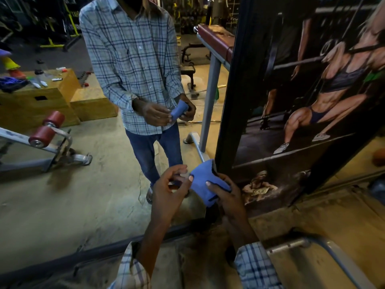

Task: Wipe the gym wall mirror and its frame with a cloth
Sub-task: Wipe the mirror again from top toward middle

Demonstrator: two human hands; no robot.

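Mirror glass (pixel 93 184), one wide pane, fills the left and middle of your view. It reflects you in a checked shirt, two wooden boxes (pixel 37 105) and two red rollers (pixel 44 135) on a bench. One tall poster panel (pixel 291 101) stands just right of the glass, and its dark edge (pixel 227 113) closes off that side. One dark frame strip (pixel 125 240) runs along the bottom of the mirror, rising from lower left toward your hands. To the left of your hands the pane lies open, while the panel's edge sits right behind them. One grey metal tube (pixel 333 253) crosses the floor at lower right, near your right sleeve.

You have one blue cloth (pixel 205 184), held up in front of the panel's lower left corner and just off the glass. Your right hand (pixel 229 199) grips it from the right with the thumb laid across the front. Your left hand (pixel 166 190) is raised beside it with fingers curled and the thumb tip on the cloth's left edge. Whether that hand actually pinches the cloth, you cannot tell.
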